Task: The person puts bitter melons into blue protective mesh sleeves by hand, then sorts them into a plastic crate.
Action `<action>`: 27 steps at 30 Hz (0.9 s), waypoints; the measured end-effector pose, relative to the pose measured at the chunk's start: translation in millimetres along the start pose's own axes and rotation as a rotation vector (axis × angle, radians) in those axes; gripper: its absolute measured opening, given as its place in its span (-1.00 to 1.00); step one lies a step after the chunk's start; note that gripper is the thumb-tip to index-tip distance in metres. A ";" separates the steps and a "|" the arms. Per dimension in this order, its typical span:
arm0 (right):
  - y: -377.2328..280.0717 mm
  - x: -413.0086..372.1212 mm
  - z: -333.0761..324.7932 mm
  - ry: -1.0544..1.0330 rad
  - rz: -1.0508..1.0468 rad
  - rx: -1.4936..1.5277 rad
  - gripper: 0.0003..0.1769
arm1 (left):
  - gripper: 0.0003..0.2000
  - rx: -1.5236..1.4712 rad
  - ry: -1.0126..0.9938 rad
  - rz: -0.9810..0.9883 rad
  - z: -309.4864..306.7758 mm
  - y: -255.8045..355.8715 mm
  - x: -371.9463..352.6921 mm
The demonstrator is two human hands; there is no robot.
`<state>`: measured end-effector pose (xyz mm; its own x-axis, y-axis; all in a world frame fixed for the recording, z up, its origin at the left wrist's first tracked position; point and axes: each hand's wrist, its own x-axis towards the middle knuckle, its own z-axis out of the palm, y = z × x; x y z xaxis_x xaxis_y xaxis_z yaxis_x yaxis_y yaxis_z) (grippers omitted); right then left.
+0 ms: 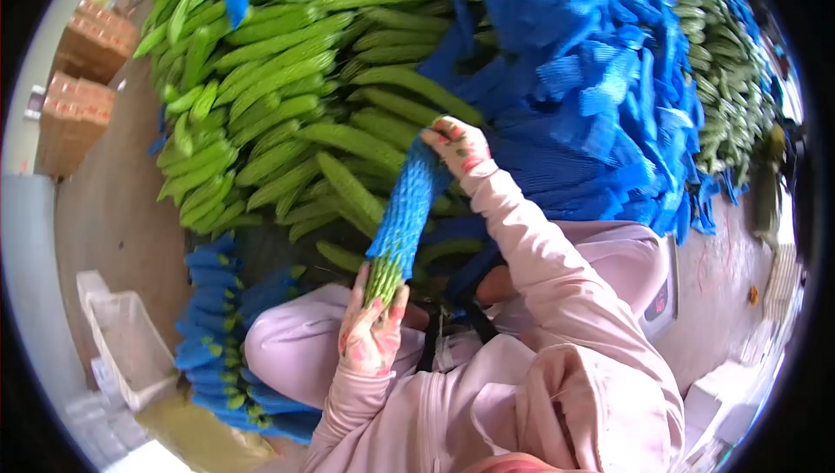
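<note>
The left hand (374,334), gloved and sitting low in the centre of the frame, is closing around the bare green end of a bitter gourd (384,280) and gripping it firmly. The gourd is running slantwise up toward the middle of the frame, and a blue foam net sleeve (405,208) is covering most of its length. The right hand (457,144), just above centre, is pinching the upper end of that sleeve between its fingers, with its pink sleeve (539,273) stretching down to the lower right.

The gourd is hanging in the air above the person's lap, in front of a big pile of bare green gourds (278,99) that is filling the upper left and centre. A heap of loose blue foam nets (600,82) is lying against that pile in the upper right.

A stack of gourds already wrapped in blue (217,334) is lying at the lower left, beside the person's knee. A clear plastic bin (130,347) is standing further left on the floor (113,212), and brown cardboard boxes (83,82) are sitting near the upper left edge.
</note>
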<state>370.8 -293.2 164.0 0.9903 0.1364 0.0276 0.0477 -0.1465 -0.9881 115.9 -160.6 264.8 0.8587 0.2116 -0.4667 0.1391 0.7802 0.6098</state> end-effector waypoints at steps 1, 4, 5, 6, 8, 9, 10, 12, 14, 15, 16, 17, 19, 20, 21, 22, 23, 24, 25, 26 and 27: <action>-1.9 -1.6 -3.6 0.031 -0.049 -0.099 -0.88 | -0.46 0.030 -0.040 0.003 -1.1 -0.9 -1.5; 42.5 9.2 -4.1 0.169 -0.399 0.052 -0.85 | -0.40 0.047 -0.019 0.015 9.1 -6.1 -1.6; 36.5 5.8 -9.2 0.187 -0.304 -0.096 -0.88 | -0.39 0.101 -0.076 0.033 4.3 -7.1 -0.3; 28.8 -0.8 -15.1 0.204 -0.189 -0.222 -0.86 | -0.39 0.108 -0.135 0.063 5.2 -8.9 -0.9; 4.1 -10.2 -34.1 0.302 -0.187 -0.252 -0.78 | -0.43 0.152 -0.148 0.059 5.2 -10.1 1.2; -3.3 -19.4 -38.9 0.310 -0.028 -0.312 -0.63 | -0.45 0.150 -0.161 0.060 -0.9 -8.5 6.5; -4.8 -28.4 -38.9 0.402 0.036 -0.271 -0.50 | -0.45 0.168 -0.186 0.053 5.1 -8.6 5.7; 10.3 -47.3 -22.3 0.441 0.216 -0.042 -0.30 | -0.43 0.254 -0.217 0.114 15.2 -17.1 2.2; 5.7 -67.2 -22.8 0.207 0.390 0.625 -0.30 | -0.41 0.353 -0.327 0.168 14.4 -27.8 3.5; -16.0 -84.4 -31.1 -0.006 0.433 1.099 -0.37 | -0.39 0.445 -0.409 0.230 14.7 -33.0 3.6; -18.2 -89.7 -34.4 0.004 0.462 1.107 -0.46 | -0.35 0.531 -0.483 0.159 22.2 -31.5 -1.5; -20.4 -94.4 -35.9 0.008 0.496 1.117 -0.53 | -0.51 0.576 -0.460 0.170 16.1 -34.8 1.1; -29.5 -100.3 -50.3 0.000 0.489 1.103 -0.61 | -0.67 0.584 -0.411 -0.048 -14.2 -6.5 28.1; -40.4 -105.3 -58.0 -0.058 0.457 1.053 -0.61 | -0.65 0.507 -0.335 0.123 -1.5 -4.2 29.7; -53.7 -110.1 -62.8 -0.120 0.424 1.000 -0.60 | -0.56 0.566 -0.321 0.240 -4.7 5.9 37.2; -64.4 -114.8 -59.6 -0.120 0.375 0.891 -0.52 | -0.54 0.672 -0.182 0.215 5.6 3.8 40.0; -77.5 -121.0 -58.9 -0.158 0.364 0.850 -0.43 | -0.50 0.774 -0.030 0.195 20.7 3.6 42.3; -83.6 -125.3 -52.4 -0.174 0.306 0.811 -0.38 | -0.38 0.680 -0.181 0.168 32.6 -1.1 29.1; -86.5 -129.1 -43.9 -0.186 0.244 0.773 -0.33 | -0.28 0.619 -0.286 0.143 23.9 -8.1 39.7; -87.1 -131.1 -37.6 -0.221 0.166 0.742 -0.26 | -0.30 0.586 -0.297 0.188 28.9 -13.6 40.0; -85.0 -133.8 -31.9 -0.277 0.126 0.757 -0.19 | -0.33 0.553 -0.314 0.229 39.9 -18.5 41.6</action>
<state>238.5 -330.2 249.2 0.9092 0.4152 -0.0311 -0.2614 0.5110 -0.8189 168.7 -189.7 259.6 0.9875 0.0900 -0.1291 0.0965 0.3017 0.9485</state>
